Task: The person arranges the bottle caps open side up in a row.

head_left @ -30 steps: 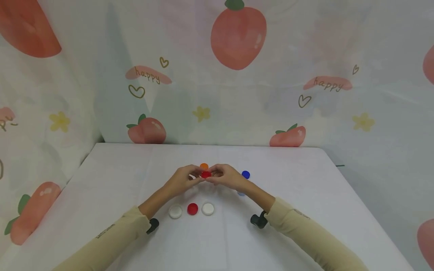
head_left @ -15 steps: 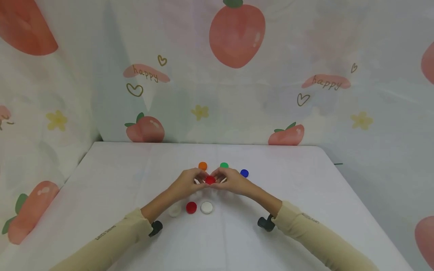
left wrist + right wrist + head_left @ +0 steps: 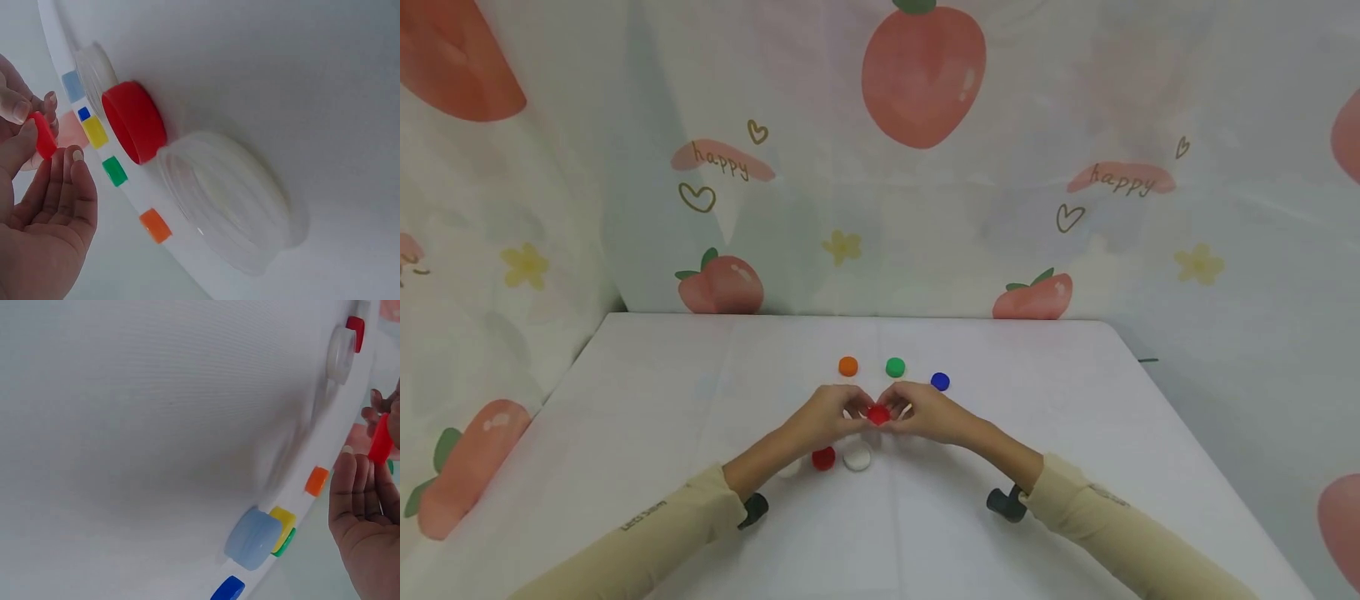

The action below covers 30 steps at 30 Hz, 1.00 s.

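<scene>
A red bottle cap (image 3: 877, 414) is held above the table between my two hands. My left hand (image 3: 830, 414) pinches its left side with fingertips and thumb, while my right hand (image 3: 931, 414) pinches it from the right. In the left wrist view the held cap stands tilted on edge between the fingers. A second red bottle cap (image 3: 823, 458) lies on the table nearer to me, between a translucent white lid (image 3: 857, 457) and another translucent lid (image 3: 222, 200). My left wrist mostly covers that other lid in the head view.
Beyond the hands lie an orange cap (image 3: 847, 367), a green cap (image 3: 895, 367) and a blue cap (image 3: 940, 382). A yellow cap (image 3: 283, 520) and a light blue cap (image 3: 253, 539) show in the right wrist view. Fruit-printed cloth hangs behind the table.
Both hands have moved to the right and towards me with the red bottle cap between them. The orange and green caps behind them have come into full view.
</scene>
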Tool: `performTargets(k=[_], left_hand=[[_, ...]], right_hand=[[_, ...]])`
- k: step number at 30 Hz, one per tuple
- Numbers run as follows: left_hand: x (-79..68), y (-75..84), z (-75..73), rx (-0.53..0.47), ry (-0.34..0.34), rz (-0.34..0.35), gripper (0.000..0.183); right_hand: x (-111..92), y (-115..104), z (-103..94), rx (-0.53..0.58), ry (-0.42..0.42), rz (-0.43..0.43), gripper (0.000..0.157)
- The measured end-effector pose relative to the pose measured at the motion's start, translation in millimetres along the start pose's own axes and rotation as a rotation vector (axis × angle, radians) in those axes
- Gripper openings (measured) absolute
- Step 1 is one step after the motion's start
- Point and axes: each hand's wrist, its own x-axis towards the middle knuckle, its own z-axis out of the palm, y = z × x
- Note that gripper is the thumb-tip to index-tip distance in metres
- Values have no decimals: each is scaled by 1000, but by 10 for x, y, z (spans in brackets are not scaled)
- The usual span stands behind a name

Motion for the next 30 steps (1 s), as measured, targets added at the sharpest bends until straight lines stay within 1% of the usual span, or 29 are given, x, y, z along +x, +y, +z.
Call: performTargets(k=[7,11,17,20,27,30], left_hand=[[8,51,82,31,-30,13,26],[22,73,132,45,-45,13,26],[43,105,204,92,-68,-21,30],[43,116,232,97,-83,-42,31],[31,122,316,92,-135,-67,30],[31,115,348,118,-149,-67,30]], right_hand=[[-79,31,6,-26,-26,43,29],[-107,67,16,-22,-39,49,29],[-154,114,44,-10,-58,17,30],[-170,113,63,-12,-66,8,31],[-192,140,134,-49,-93,47,30],[-194,157,162,-60,-100,50,30]])
